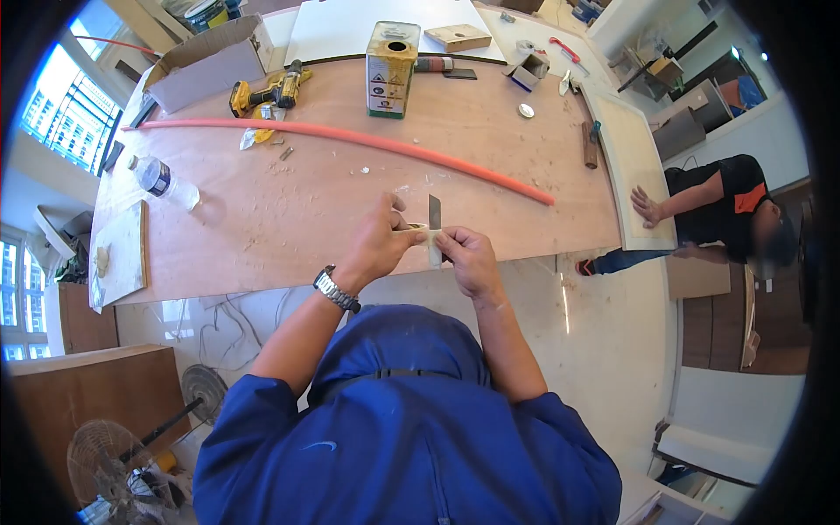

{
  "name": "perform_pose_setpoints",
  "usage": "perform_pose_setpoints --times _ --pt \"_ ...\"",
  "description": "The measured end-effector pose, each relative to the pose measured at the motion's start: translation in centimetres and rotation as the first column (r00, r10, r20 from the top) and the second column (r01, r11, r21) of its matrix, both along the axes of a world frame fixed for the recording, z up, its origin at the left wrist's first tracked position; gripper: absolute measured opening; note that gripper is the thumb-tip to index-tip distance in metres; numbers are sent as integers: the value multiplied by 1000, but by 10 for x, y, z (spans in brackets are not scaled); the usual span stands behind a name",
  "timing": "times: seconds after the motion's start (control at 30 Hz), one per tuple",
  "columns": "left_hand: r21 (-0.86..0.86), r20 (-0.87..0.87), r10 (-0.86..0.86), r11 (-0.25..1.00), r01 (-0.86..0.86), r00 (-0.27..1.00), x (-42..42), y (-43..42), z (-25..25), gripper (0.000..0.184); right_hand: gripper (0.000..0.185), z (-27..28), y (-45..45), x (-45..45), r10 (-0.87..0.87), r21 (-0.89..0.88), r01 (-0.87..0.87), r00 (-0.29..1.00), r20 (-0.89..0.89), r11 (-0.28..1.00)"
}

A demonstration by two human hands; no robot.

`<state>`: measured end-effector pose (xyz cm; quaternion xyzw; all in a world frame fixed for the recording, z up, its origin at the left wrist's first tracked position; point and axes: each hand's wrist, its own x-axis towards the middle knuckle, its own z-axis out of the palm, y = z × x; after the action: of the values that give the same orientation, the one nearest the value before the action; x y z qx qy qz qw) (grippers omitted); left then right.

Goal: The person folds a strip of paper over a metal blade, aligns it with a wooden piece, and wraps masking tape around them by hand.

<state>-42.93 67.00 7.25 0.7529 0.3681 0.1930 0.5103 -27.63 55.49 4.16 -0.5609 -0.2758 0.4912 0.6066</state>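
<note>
Near the front edge of the wooden table [289, 227], both my hands meet at a flat blade [435, 213] that points away from me, with a pale wrapped handle [435, 252]. My right hand [468, 258] pinches the handle from the right. On its left side, my left hand [385, 236], with a metal watch on the wrist, has thumb and fingers closed around a small pale strip or roll, partly hidden by the fingers. Beyond the hands, a long orange tube [376, 147] crosses the table.
A metal can [391, 74], a yellow drill [271, 92], a cardboard box [214, 66] and a plastic bottle [166, 182] stand or lie on the table. At the right, another person [722, 206] rests a hand on a pale panel [626, 157]. A fan [109, 464] is lower left.
</note>
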Motion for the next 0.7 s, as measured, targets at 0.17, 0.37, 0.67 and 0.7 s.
perform_pose_setpoints --times 0.17,0.37,0.67,0.7 --pt "-80 132 -7 997 18 991 5 0 -1 52 20 11 1 8 90 83 -73 970 -224 994" --pt "-84 157 69 995 -57 985 5 -5 0 51 24 6 3 3 -1 25 2 999 -43 1000" --pt "181 13 48 982 -50 999 7 -14 13 53 25 9 -2 2 20 -30 -18 998 58 999" --pt "185 -11 25 982 -23 1000 7 -12 12 53 25 8 -2 2 19 -32 -18 998 56 999"
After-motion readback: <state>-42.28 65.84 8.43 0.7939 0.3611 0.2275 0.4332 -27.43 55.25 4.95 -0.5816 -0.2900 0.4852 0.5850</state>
